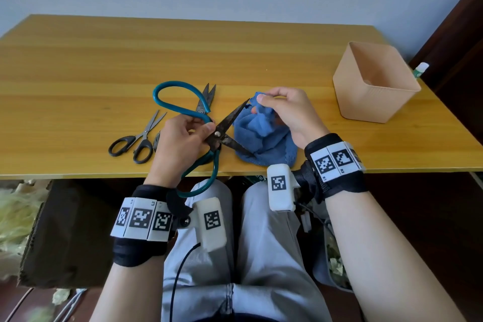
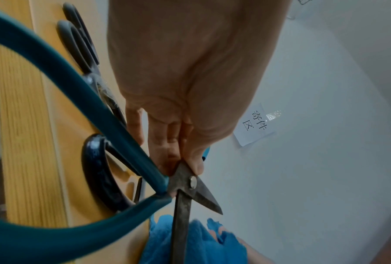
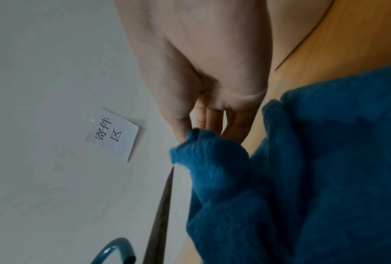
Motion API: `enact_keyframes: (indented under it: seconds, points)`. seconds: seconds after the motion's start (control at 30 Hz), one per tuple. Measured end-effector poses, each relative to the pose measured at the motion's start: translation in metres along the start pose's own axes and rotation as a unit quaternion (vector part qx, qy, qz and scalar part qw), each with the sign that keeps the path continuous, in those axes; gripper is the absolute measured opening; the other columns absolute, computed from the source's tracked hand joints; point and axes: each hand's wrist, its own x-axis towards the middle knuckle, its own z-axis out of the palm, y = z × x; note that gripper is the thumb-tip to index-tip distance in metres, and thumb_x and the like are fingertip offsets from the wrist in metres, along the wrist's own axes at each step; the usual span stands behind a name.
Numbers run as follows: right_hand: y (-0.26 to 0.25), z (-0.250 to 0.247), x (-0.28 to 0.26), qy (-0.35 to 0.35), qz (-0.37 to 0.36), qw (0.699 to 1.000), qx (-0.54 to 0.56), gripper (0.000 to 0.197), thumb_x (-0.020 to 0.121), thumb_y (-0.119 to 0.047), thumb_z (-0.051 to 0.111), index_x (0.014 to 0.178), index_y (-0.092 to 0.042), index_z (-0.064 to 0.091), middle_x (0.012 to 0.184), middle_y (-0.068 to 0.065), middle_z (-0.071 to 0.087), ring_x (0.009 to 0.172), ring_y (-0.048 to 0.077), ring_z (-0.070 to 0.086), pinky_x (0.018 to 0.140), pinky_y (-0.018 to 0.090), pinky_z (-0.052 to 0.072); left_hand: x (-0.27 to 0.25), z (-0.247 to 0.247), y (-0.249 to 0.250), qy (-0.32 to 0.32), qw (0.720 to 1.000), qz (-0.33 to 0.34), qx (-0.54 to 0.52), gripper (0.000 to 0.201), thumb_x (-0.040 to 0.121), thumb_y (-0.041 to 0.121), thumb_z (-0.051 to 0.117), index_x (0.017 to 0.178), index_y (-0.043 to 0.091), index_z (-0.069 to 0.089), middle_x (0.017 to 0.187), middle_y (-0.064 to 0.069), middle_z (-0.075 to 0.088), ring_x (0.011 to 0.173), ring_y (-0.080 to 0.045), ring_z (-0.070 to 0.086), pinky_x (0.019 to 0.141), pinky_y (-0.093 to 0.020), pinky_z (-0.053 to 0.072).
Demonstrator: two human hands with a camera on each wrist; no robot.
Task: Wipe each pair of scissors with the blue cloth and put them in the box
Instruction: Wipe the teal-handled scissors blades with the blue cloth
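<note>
My left hand (image 1: 201, 129) grips a pair of rusty teal-handled scissors (image 1: 218, 136) at the pivot, blades spread apart; the handles hang over the table's near edge. My right hand (image 1: 262, 99) pinches a raised fold of the blue cloth (image 1: 264, 138) right beside the upper blade's tip, while the lower blade lies across the cloth. The left wrist view shows thumb and fingers (image 2: 196, 167) pinching the pivot (image 2: 192, 182). In the right wrist view the blade tip (image 3: 170, 176) is just short of the cloth (image 3: 302, 178). The tan box (image 1: 376, 86) stands open at the right.
On the wooden table (image 1: 78, 73), a second teal-handled pair (image 1: 183, 99) lies behind my left hand and small black scissors (image 1: 138, 138) lie to its left. A dark handle (image 1: 156, 138) peeks out beside my left hand. A white bottle (image 1: 421, 69) stands past the box.
</note>
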Motion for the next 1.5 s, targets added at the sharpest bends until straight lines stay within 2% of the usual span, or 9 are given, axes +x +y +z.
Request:
enact_keyframes:
  seconds: [0.1, 0.23, 0.4, 0.63, 0.8, 1.03, 1.2, 1.37, 1.5]
  points:
    - [-0.005, 0.005, -0.003, -0.060, 0.059, 0.995, 0.058, 0.013, 0.088, -0.008, 0.071, 0.092, -0.008, 0.059, 0.094, 0.012, 0.067, 0.075, 0.022, 0.064, 0.060, 0.027, 0.056, 0.000, 0.001, -0.001, 0.001, 1.000, 0.006, -0.007, 0.014, 0.097, 0.015, 0.064, 0.103, 0.003, 0.068, 0.086, -0.009, 0.075, 0.066, -0.003, 0.070, 0.060, -0.012, 0.051]
    - [-0.010, 0.014, -0.008, -0.146, 0.098, 0.974, 0.146, 0.020, 0.089, 0.010, 0.055, 0.097, -0.008, 0.051, 0.097, 0.017, 0.057, 0.087, 0.028, 0.061, 0.070, 0.030, 0.060, 0.001, 0.003, -0.001, -0.001, 1.000, 0.006, -0.008, 0.017, 0.097, 0.016, 0.064, 0.105, 0.002, 0.068, 0.087, -0.011, 0.075, 0.070, -0.010, 0.073, 0.066, -0.020, 0.057]
    - [-0.007, 0.021, -0.013, -0.235, 0.071, 0.963, 0.114, 0.054, 0.081, 0.022, 0.061, 0.125, -0.009, 0.051, 0.093, 0.012, 0.070, 0.077, 0.016, 0.069, 0.071, 0.023, 0.056, 0.002, 0.005, -0.003, 0.002, 1.000, 0.007, 0.006, 0.017, 0.097, 0.018, 0.065, 0.104, 0.003, 0.068, 0.082, -0.006, 0.075, 0.071, -0.012, 0.073, 0.074, -0.029, 0.058]
    - [-0.002, 0.023, -0.012, -0.218, 0.065, 0.968, 0.108, 0.053, 0.078, 0.013, 0.072, 0.120, -0.015, 0.056, 0.094, 0.014, 0.072, 0.084, 0.020, 0.070, 0.076, 0.024, 0.055, 0.001, 0.007, -0.001, 0.002, 1.000, 0.001, 0.025, 0.016, 0.097, 0.019, 0.065, 0.104, 0.005, 0.066, 0.089, -0.005, 0.072, 0.063, -0.004, 0.070, 0.056, -0.015, 0.050]
    - [0.001, 0.017, -0.005, -0.160, 0.077, 0.968, 0.175, 0.051, 0.078, 0.011, 0.072, 0.121, -0.011, 0.056, 0.096, 0.016, 0.072, 0.085, 0.020, 0.070, 0.080, 0.027, 0.056, 0.004, 0.006, -0.002, -0.002, 0.999, -0.012, 0.046, 0.020, 0.094, 0.024, 0.068, 0.105, 0.007, 0.067, 0.095, -0.008, 0.074, 0.081, -0.019, 0.072, 0.069, -0.032, 0.057]
    - [-0.001, 0.020, -0.007, -0.167, 0.080, 0.968, 0.168, 0.050, 0.079, 0.011, 0.071, 0.122, -0.008, 0.055, 0.110, 0.026, 0.069, 0.087, 0.023, 0.070, 0.083, 0.029, 0.056, 0.005, 0.010, 0.003, 0.007, 0.998, 0.003, 0.065, 0.021, 0.095, 0.022, 0.067, 0.106, 0.005, 0.068, 0.097, -0.008, 0.072, 0.083, -0.012, 0.066, 0.057, -0.007, 0.045]
    - [0.002, 0.022, -0.011, -0.207, 0.059, 0.965, 0.148, 0.048, 0.081, 0.009, 0.072, 0.123, -0.010, 0.057, 0.103, 0.022, 0.071, 0.090, 0.023, 0.069, 0.085, 0.030, 0.055, 0.005, 0.007, 0.002, 0.002, 0.998, -0.004, 0.061, 0.018, 0.094, 0.023, 0.068, 0.103, 0.008, 0.068, 0.094, -0.008, 0.073, 0.089, -0.024, 0.070, 0.080, -0.043, 0.059]
    - [-0.001, 0.020, -0.006, -0.147, 0.060, 0.969, 0.191, 0.050, 0.079, 0.007, 0.074, 0.123, -0.012, 0.059, 0.116, 0.026, 0.068, 0.090, 0.021, 0.071, 0.078, 0.026, 0.056, 0.005, 0.007, 0.007, 0.002, 0.999, 0.007, 0.051, 0.017, 0.095, 0.021, 0.067, 0.104, 0.007, 0.069, 0.095, -0.008, 0.073, 0.091, -0.024, 0.070, 0.085, -0.045, 0.057]
    - [0.002, 0.022, -0.009, -0.197, 0.055, 0.967, 0.155, 0.053, 0.080, 0.003, 0.075, 0.129, -0.007, 0.057, 0.112, 0.021, 0.071, 0.094, 0.021, 0.070, 0.083, 0.026, 0.055, 0.005, 0.005, 0.008, -0.020, 0.999, -0.001, 0.035, 0.016, 0.098, 0.016, 0.063, 0.105, 0.002, 0.064, 0.097, -0.015, 0.073, 0.074, -0.024, 0.075, 0.074, -0.039, 0.061]
